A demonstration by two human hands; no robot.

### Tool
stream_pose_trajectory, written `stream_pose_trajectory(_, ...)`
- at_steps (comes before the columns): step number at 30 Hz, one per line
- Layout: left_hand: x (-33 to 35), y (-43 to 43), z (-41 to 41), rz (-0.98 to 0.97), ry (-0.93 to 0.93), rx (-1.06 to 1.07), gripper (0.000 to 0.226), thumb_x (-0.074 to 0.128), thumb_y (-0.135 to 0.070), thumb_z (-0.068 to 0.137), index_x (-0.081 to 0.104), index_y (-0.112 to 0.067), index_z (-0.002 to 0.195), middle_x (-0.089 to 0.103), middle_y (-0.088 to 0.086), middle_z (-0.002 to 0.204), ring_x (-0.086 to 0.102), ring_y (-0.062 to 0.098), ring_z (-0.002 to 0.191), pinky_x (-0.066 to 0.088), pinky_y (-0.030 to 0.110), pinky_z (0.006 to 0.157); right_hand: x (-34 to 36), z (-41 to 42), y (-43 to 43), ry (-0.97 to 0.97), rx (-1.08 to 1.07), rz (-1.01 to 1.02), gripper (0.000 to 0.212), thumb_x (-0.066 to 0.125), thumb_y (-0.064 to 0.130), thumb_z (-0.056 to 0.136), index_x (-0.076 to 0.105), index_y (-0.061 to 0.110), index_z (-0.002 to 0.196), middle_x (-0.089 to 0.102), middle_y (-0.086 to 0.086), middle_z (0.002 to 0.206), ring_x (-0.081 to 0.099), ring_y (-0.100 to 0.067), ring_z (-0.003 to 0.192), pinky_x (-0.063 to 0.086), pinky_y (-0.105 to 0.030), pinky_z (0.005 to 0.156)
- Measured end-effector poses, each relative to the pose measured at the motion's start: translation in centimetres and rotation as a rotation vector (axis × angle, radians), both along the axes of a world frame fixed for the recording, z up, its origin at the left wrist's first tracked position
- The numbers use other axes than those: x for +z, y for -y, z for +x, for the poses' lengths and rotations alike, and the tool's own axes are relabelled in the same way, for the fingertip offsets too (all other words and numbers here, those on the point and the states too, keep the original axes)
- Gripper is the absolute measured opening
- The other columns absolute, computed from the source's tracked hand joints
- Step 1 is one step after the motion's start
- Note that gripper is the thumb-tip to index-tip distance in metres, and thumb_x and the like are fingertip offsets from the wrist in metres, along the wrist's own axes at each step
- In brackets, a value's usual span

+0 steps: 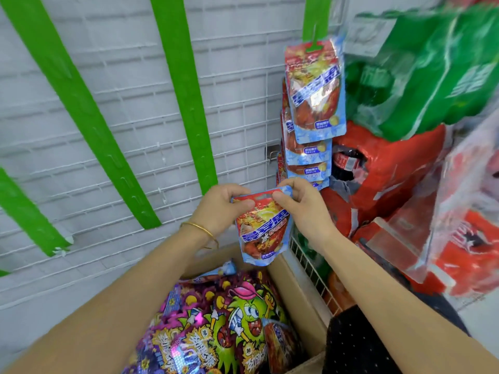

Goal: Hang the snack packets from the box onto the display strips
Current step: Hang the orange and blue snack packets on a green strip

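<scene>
A red-and-blue snack packet (263, 230) hangs upright between my hands, above the cardboard box (299, 295). My left hand (220, 209) pinches its top left corner and my right hand (302, 203) pinches its top right corner. Several matching packets (314, 95) hang in a column on the right green display strip (316, 17). Two bare green strips (81, 112) (183, 93) run down the white wire grid to the left. The box holds several purple and green snack packets (216, 327).
The white wire grid panel (140, 136) covers the wall ahead. Large green (432, 71) and red (391, 174) shrink-wrapped packs are stacked on the right, beside a white wire basket (313, 268). A metal hook (271, 155) sticks out of the grid near the hanging packets.
</scene>
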State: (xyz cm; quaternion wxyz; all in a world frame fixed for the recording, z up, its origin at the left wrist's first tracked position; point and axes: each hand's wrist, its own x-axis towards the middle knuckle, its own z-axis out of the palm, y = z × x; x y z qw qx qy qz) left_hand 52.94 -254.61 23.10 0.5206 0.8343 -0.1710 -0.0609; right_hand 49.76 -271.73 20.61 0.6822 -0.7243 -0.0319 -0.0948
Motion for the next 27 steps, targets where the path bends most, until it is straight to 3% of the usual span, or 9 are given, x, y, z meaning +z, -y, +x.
stream_pose_trajectory(2,3.5,1.5,1.3,-0.012,-0.014,-0.071,0.016,0.063,-0.004,0.083,0.064,-0.018,0.075,0.062,-0.007,0.06,0.055,-0.005,0.048,0.05,0.02,0.051,2.5,0.9,0.9,0.083,-0.115,-0.029,0.01,0.06,0.011,0.089,0.057,0.018,0.083,0.06,-0.025,0.086,0.06,-0.031,0.076,0.052,-0.044,0.072)
stream_pose_trajectory(4,7.6,3.2,2.5,-0.049,-0.018,-0.133,0.015,0.061,-0.01,0.085,0.063,-0.021,0.075,0.065,-0.012,0.058,0.058,-0.005,0.053,0.052,0.014,0.051,5.8,1.8,2.1,0.174,-0.21,-0.044,0.018,0.06,0.009,0.088,0.055,0.025,0.081,0.06,-0.01,0.082,0.059,-0.02,0.075,0.05,-0.037,0.071)
stream_pose_trajectory(8,15.6,6.7,6.1,-0.204,0.167,-0.04,0.008,0.056,-0.017,0.09,0.06,-0.02,0.083,0.061,-0.004,0.081,0.059,0.009,0.077,0.053,0.02,0.061,12.5,3.7,4.8,0.298,-0.333,-0.064,0.013,0.059,0.013,0.089,0.054,0.024,0.087,0.059,0.001,0.089,0.06,-0.02,0.084,0.05,-0.038,0.078)
stream_pose_trajectory(12,20.5,10.4,9.6,-0.209,0.295,0.042,0.025,0.054,-0.014,0.091,0.059,0.001,0.11,0.058,0.003,0.081,0.055,0.015,0.079,0.048,0.026,0.064,17.3,6.3,6.9,0.386,-0.485,-0.147,0.011,0.059,0.014,0.089,0.054,0.015,0.098,0.049,0.013,0.076,0.049,-0.008,0.073,0.038,-0.022,0.068)
stream_pose_trajectory(14,21.8,12.0,10.9,-0.191,0.299,0.055,0.023,0.054,-0.018,0.091,0.062,0.0,0.102,0.06,0.011,0.085,0.056,0.019,0.078,0.046,0.028,0.064,19.1,7.6,7.6,0.416,-0.529,-0.182,0.009,0.059,0.012,0.088,0.052,0.016,0.092,0.048,0.012,0.071,0.047,-0.012,0.073,0.035,-0.022,0.061)
stream_pose_trajectory(18,23.6,13.8,12.1,-0.196,0.248,0.099,0.032,0.055,-0.028,0.09,0.05,-0.015,0.061,0.047,0.005,0.063,0.046,0.019,0.068,0.037,0.03,0.065,21.6,10.1,8.4,0.405,-0.578,-0.241,0.01,0.057,0.014,0.088,0.055,0.009,0.097,0.047,0.01,0.072,0.049,-0.016,0.079,0.039,-0.029,0.069)
stream_pose_trajectory(20,24.2,14.1,12.2,-0.195,0.21,0.112,0.031,0.053,-0.03,0.091,0.05,-0.017,0.063,0.049,0.002,0.062,0.048,0.018,0.059,0.038,0.026,0.058,22.3,11.1,8.5,0.398,-0.585,-0.243,0.015,0.056,0.016,0.09,0.054,0.008,0.101,0.05,0.005,0.078,0.05,-0.017,0.082,0.039,-0.031,0.073)
stream_pose_trajectory(22,24.4,14.2,12.5,-0.204,0.155,0.111,0.029,0.052,-0.031,0.092,0.051,-0.017,0.066,0.055,0.002,0.063,0.05,0.014,0.051,0.038,0.022,0.053,22.8,11.9,8.4,0.402,-0.573,-0.246,0.012,0.055,0.017,0.091,0.053,0.009,0.1,0.05,0.004,0.079,0.049,-0.017,0.08,0.035,-0.027,0.066)
stream_pose_trajectory(27,24.3,14.2,13.0,-0.299,0.047,0.119,0.025,0.055,-0.031,0.09,0.055,-0.017,0.07,0.057,-0.008,0.037,0.052,0.004,0.031,0.04,0.01,0.038,23.5,12.8,8.0,0.412,-0.558,-0.256,0.014,0.053,0.015,0.092,0.053,0.006,0.102,0.051,-0.001,0.086,0.048,-0.016,0.079,0.03,-0.024,0.06)
